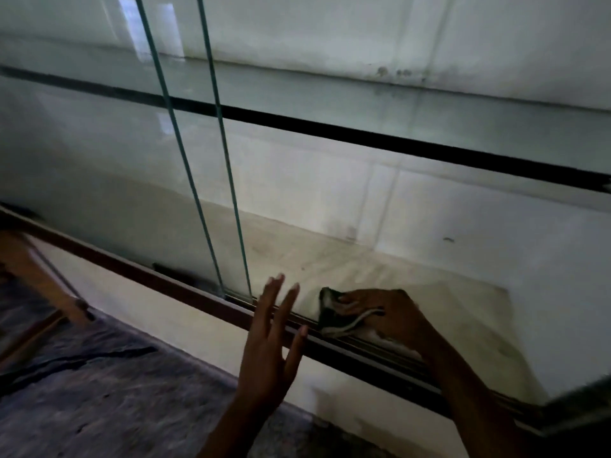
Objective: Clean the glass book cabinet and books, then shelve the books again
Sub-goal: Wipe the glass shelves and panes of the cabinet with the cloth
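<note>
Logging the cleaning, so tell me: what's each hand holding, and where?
Right hand grips a cloth by its bunched right end, pressing it on the cabinet floor. Left hand is open, holding nothing.

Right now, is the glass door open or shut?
Open. The door has its edge left of the right hand, which reaches across the track and holds a cloth on the shelf.

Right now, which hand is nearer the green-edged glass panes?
Left. The left hand is open just right of the green-edged glass panes; the right hand holds a dark cloth farther right.
</note>
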